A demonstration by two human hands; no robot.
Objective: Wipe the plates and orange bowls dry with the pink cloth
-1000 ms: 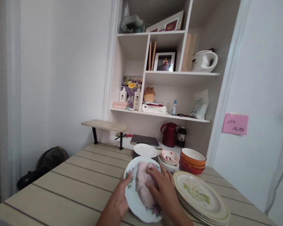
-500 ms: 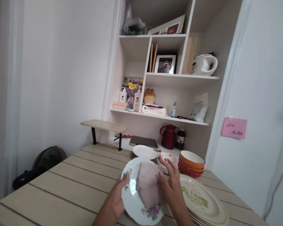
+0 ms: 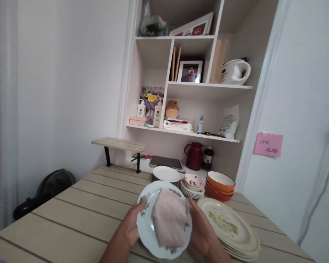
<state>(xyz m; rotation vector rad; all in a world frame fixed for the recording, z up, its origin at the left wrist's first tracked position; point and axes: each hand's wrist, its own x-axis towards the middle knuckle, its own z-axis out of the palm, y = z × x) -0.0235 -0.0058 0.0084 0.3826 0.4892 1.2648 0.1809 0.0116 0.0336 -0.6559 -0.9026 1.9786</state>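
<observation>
A white floral plate [image 3: 148, 233] is tilted toward me above the table, its scalloped rim facing up. My left hand [image 3: 130, 224] grips its left edge, thumb on the front and fingers behind. At the right edge, my right hand [image 3: 203, 228] holds the plate too, its fingers partly hidden behind it. A folded pale pink cloth [image 3: 170, 217] lies on the plate's face, with neither hand on it. Just right of my right hand is a stack of large cream plates [image 3: 229, 226] with a green leaf pattern.
Behind the plate stand a stack of white plates [image 3: 166, 174], small dishes topped by a pink dotted bowl [image 3: 194, 181], and orange and red bowls [image 3: 220, 182]. Farther back are a red jug [image 3: 194, 156], a dark bottle [image 3: 207, 159] and a small raised shelf [image 3: 119, 144].
My right hand has left the cloth and moved to the plate's right edge. The cloth, blurred before, now lies still on the plate. The view has shifted slightly.
</observation>
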